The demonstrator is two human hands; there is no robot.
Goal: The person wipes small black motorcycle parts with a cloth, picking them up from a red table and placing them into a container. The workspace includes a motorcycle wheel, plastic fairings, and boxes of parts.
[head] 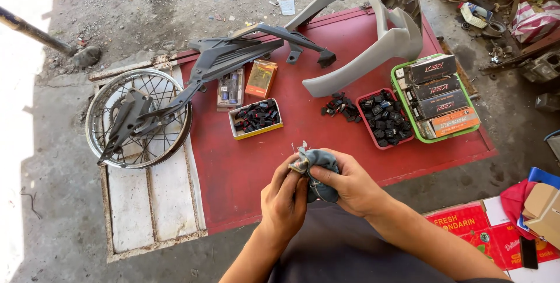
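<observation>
Both my hands meet over the near edge of a red board (326, 143). My right hand (350, 187) grips a crumpled grey-blue cloth (318, 159). My left hand (284, 198) pinches something small inside that cloth; a thin metal tip pokes out at the top, and the rest of the part is hidden. Just beyond my hands, a small yellow-rimmed box (255, 118) holds several small black parts.
A red tray (385, 116) of black parts, a loose pile (341, 108), a green tray (434, 96) of boxes, a grey plastic fairing (379, 38), a black frame piece (233, 61) and a spoked wheel (139, 118) lie around. Cardboard boxes (496, 230) sit at right.
</observation>
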